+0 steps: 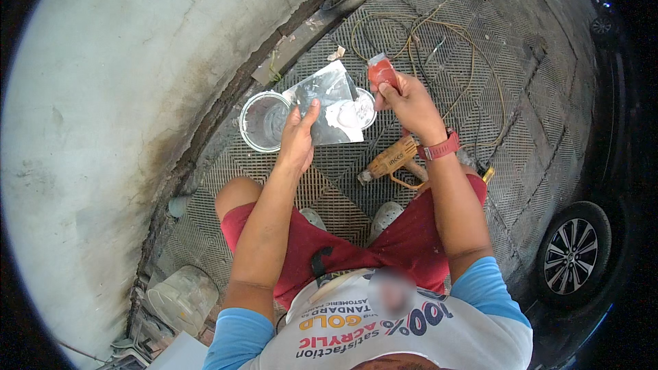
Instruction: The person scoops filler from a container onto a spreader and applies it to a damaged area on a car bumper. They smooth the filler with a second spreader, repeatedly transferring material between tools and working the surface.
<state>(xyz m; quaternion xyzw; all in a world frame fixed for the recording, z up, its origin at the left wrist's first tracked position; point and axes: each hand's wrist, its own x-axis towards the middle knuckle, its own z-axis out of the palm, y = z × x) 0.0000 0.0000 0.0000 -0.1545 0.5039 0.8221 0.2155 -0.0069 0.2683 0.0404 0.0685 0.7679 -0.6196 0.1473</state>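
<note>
My left hand (299,136) grips a flat grey metal sheet (322,89) by its near edge, thumb on top. A smear of white paste (340,120) lies on the sheet's right part. My right hand (410,104) is closed around a red-handled putty knife (381,72), its short pale blade pointing up and away, just right of the sheet and apart from it. Beyond my left hand is an open round tub (247,122) with a white rim, partly covered by the sheet. A round white container (368,111) shows behind the sheet's right edge.
A yellow heat gun (391,159) lies on the grated mat (336,195) below my right hand. Loose cords (473,48) wind across the floor at far right. A pale wall (123,96) rises at left. A clear bucket (184,301) stands at lower left; a car wheel (572,257) is at right.
</note>
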